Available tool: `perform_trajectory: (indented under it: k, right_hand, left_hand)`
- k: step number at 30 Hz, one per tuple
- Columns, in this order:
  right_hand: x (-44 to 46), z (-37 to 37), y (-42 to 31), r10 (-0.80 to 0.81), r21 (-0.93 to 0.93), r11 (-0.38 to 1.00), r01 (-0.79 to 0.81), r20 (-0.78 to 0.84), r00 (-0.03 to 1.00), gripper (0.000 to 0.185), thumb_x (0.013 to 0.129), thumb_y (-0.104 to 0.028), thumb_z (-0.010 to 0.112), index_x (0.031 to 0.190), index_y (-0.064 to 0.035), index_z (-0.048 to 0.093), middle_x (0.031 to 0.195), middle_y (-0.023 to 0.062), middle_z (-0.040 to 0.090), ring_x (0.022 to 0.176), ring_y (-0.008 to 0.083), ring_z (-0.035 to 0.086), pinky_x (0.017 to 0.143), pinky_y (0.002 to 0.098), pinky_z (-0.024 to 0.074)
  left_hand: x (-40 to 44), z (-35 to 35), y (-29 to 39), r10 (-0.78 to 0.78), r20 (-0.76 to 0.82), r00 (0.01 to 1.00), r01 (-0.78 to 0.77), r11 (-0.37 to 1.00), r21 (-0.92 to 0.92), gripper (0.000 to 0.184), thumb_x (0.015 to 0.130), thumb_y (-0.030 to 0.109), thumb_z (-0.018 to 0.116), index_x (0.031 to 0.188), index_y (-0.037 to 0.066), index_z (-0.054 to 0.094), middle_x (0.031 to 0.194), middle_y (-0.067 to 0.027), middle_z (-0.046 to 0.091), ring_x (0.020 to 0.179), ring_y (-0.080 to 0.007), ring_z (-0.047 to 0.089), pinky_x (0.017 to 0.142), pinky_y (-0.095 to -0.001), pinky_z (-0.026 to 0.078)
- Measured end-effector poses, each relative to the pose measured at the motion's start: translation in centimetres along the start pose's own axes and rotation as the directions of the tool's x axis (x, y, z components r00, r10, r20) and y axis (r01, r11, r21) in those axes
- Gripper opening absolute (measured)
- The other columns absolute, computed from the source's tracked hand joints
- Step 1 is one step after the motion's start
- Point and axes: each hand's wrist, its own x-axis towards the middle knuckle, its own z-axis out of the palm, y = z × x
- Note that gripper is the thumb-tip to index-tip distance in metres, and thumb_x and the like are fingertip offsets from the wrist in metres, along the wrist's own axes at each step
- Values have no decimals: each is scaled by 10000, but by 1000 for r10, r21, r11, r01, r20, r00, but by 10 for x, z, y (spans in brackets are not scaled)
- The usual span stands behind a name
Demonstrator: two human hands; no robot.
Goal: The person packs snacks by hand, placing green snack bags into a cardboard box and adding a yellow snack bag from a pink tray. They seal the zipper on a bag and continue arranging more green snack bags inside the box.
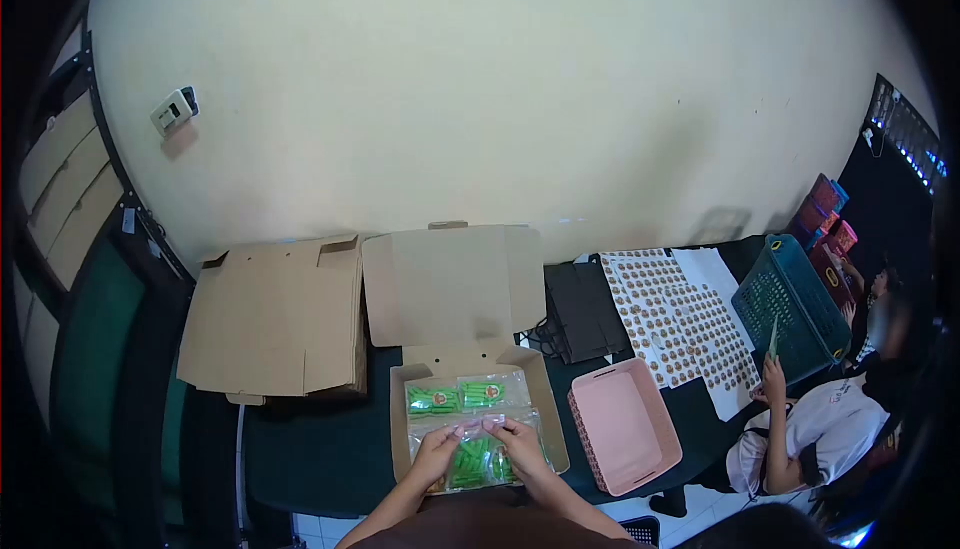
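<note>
An open cardboard box (pixel 398 444) stands in front of me, its lid raised at the back. Inside lie clear plastic packets of green sticks (pixel 433 400), two of them with a round reddish sticker. Near the box's front, my left hand (pixel 436 452) pinches the top edge of a clear packet (pixel 468 464) of green pieces. My right hand (pixel 520 449) pinches the same edge a little to the right, its fingers closed. Both hands are over the box, close together.
Flattened cardboard boxes (pixel 275 319) are stacked at left. Right of the box are a pink basket (pixel 625 429), black bags (pixel 583 311), sticker sheets (pixel 675 319) and a green crate (pixel 790 309). A co-worker (pixel 820 434) sits at far right, with another person beyond.
</note>
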Motion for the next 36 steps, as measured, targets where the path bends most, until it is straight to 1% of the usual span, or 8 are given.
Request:
perform_trajectory:
  k: [9, 11, 19, 21, 25, 28, 33, 36]
  right_hand:
    - [0, 1, 8, 30, 96, 995, -31, 16, 999, 229, 860, -206, 582, 928, 8, 628, 760, -1, 617, 587, 38, 490, 535, 169, 368]
    - [0, 5, 5, 15, 112, 993, -20, 49, 999, 270, 886, -230, 539, 961, 17, 617, 789, 13, 620, 645, 56, 516, 598, 180, 392]
    - [16, 17, 5, 13, 229, 970, -74, 256, 967, 321, 902, -220, 509, 1150, -17, 528, 1010, 53, 600, 938, 91, 537, 811, 225, 417]
    - [8, 26, -8, -125, 124, 988, 94, 276, 953, 328, 880, -164, 547, 1167, -10, 508, 1005, 52, 605, 961, 98, 541, 846, 233, 412]
    - [11, 21, -6, -89, 55, 996, 76, 281, 956, 220, 840, -95, 595, 1030, 14, 586, 940, 53, 632, 871, 103, 575, 817, 240, 431]
    - [8, 18, -7, -49, 73, 997, 33, 231, 972, 182, 842, -117, 595, 967, 16, 612, 938, 62, 636, 848, 105, 582, 791, 238, 438]
    - [11, 9, 1, 25, 180, 980, -79, 286, 958, 224, 880, -184, 546, 981, 8, 603, 895, 60, 641, 813, 101, 580, 777, 235, 434]
    - [1, 9, -22, 77, 136, 983, -124, 308, 948, 246, 903, -251, 506, 915, -26, 606, 737, 2, 600, 637, 55, 514, 597, 201, 397]
  left_hand:
    - [-7, -8, 19, -186, -84, 979, 195, 973, 121, 275, 900, 191, 509, 1058, -17, 596, 901, -37, 624, 825, -86, 531, 761, -223, 413]
    - [-2, -9, 3, 15, -147, 989, -8, 999, 48, 271, 902, 196, 506, 1027, -25, 602, 883, -48, 630, 815, -98, 543, 754, -234, 422]
    - [-1, -8, 7, 65, -257, 964, -84, 994, -63, 286, 936, 204, 429, 1035, -21, 575, 923, -56, 610, 849, -108, 537, 777, -241, 419]
    - [-2, -2, -3, 145, -304, 942, -160, 987, -22, 255, 910, 183, 493, 1029, -20, 591, 921, -59, 622, 827, -99, 551, 742, -225, 430]
    - [-8, 9, 12, 154, -367, 917, -184, 982, -47, 214, 820, 143, 635, 966, -13, 639, 862, -61, 648, 759, -79, 574, 673, -206, 444]
    - [-5, 5, 8, 161, -321, 934, -159, 987, 32, 206, 828, 147, 626, 946, -21, 642, 856, -64, 648, 781, -85, 580, 695, -213, 448]
    - [-4, -1, 3, 99, -210, 973, -134, 978, -158, 262, 897, 166, 514, 1011, -56, 594, 934, -105, 641, 852, -151, 603, 781, -260, 460]
    - [-6, -7, 7, 56, -139, 989, -86, 972, -219, 313, 918, 201, 471, 1045, -68, 571, 978, -123, 628, 900, -173, 594, 825, -276, 445]
